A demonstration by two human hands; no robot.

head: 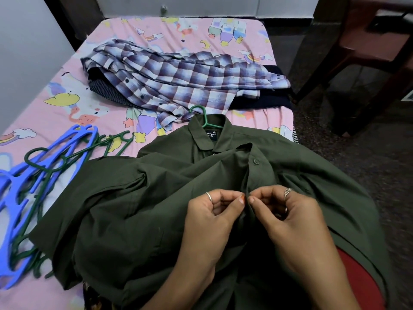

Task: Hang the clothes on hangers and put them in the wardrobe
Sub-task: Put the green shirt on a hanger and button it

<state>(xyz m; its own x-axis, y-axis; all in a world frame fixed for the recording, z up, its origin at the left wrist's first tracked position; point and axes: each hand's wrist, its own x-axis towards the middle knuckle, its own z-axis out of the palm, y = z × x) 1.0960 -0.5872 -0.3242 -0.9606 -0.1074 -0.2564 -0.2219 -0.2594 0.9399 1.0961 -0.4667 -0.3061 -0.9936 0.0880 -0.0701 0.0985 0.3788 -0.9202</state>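
Step in hand: buttoning the green shirt (156, 198), which lies spread across the near end of the bed (252, 30) and partly over my lap. A green hanger (202, 117) is already inside it; only the hook shows, poking out above the collar. My left hand (214, 218) pinches one edge of the shirt's front opening between thumb and fingertips, and my right hand (288, 215) pinches the facing edge, both meeting just below the one button (256, 161) I can see. Whether the button under my fingers is through its hole, I cannot tell. Next move, as I judge it: finish this fastening, then lift the shirt by the hook without letting the shoulders slip off. No wardrobe in view, so nothing is stored yet. Waiting: a checked shirt (178, 83) on darker clothes further up the bed, and spare blue hangers (44, 166) tangled with green ones at my left.
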